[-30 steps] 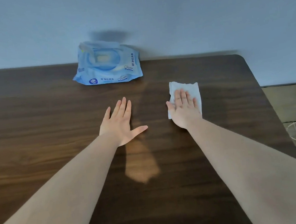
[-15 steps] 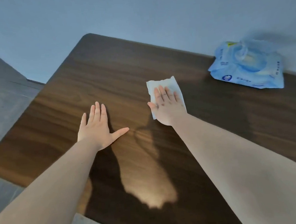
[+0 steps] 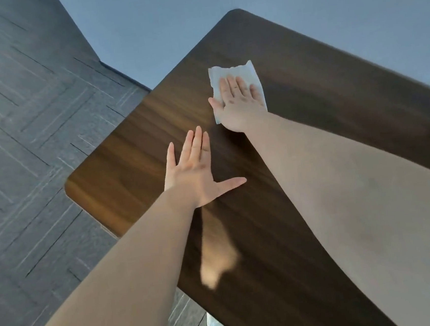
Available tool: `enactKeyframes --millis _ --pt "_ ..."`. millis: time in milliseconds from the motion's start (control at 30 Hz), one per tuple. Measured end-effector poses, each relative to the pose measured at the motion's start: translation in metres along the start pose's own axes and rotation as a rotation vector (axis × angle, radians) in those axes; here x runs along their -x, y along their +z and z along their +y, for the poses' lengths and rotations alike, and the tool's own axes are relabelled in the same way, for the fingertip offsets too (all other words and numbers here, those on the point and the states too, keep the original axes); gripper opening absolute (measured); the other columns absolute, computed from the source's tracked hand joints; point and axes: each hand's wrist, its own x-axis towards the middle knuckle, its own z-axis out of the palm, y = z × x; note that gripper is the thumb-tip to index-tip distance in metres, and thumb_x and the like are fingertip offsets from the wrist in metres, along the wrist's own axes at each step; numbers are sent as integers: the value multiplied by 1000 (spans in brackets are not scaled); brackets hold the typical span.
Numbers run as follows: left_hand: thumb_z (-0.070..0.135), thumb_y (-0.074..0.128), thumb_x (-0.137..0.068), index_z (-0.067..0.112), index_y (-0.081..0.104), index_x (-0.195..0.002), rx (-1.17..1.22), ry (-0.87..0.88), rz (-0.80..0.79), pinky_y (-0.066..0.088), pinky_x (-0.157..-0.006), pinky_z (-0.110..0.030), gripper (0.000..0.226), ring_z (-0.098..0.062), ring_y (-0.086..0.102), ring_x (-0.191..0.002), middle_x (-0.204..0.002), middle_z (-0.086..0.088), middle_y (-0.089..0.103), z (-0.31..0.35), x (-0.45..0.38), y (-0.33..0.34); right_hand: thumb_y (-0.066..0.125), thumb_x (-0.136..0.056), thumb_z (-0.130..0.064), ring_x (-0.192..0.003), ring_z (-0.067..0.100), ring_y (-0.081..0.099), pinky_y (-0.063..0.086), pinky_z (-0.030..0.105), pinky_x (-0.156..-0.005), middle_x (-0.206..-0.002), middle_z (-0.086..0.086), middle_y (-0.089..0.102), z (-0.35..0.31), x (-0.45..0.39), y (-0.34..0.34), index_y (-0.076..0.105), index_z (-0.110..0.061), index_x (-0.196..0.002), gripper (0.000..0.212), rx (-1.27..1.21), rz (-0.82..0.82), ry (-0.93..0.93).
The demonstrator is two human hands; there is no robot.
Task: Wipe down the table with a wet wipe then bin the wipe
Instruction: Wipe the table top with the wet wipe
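A view down from head height onto a dark wooden table (image 3: 309, 115) standing on grey patterned flooring (image 3: 18, 117) by a plain wall (image 3: 297, 0). The right hand (image 3: 238, 102) lies flat, fingers spread, pressing a white wipe (image 3: 230, 70) onto the tabletop near the far corner; it pins the wipe rather than gripping it. The left hand (image 3: 196, 175) rests open and empty on the wood, nearer the body, thumb out. The wipe could bunch or slide out from under the flat palm, since nothing pinches it, and a stroke near the corner might push it over the edge. No bin is in view. The table's right side is cut off, and a blurred shape at the bottom edge is hard to make out.
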Motion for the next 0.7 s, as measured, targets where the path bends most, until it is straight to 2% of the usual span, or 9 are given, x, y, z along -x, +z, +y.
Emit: enactKeyframes --millis 233,367,533,700 --pt "94 16 -63 18 -16 -148 -26 -9 2 -12 -114 -47 118 -18 -18 -145 -159 1 -19 1 -1 2 7 -97 -54 -146 19 -12 -8 43 -118 -160 0 -12 -7 -9 1 -9 -21 -149 64 26 23 -31" --pt "94 18 -63 19 -15 -149 -12 -6 -36 -10 -117 -49 118 -19 -19 -145 -159 1 -19 4 0 -2 7 -96 -54 -146 18 -12 -8 42 -118 -160 0 -12 7 11 3 -10 -20 -149 65 -16 16 19" --pt "89 5 -69 10 -12 -149 -177 48 -12 -4 -119 -40 113 -19 -13 -146 -159 -6 -15 10 4 -3 7 -96 -55 -146 15 -12 -9 40 -118 -160 -2 -11 66 62 7 -8 -20 -149 66 -90 21 149" --pt "71 5 -85 11 -5 -151 -231 302 52 -2 -119 -36 89 -12 -9 -146 -160 -2 -10 61 20 -2 8 -96 -55 -146 14 -11 -9 37 -118 -160 -2 -10 159 138 14 -7 -20 -149 65 -151 58 350"
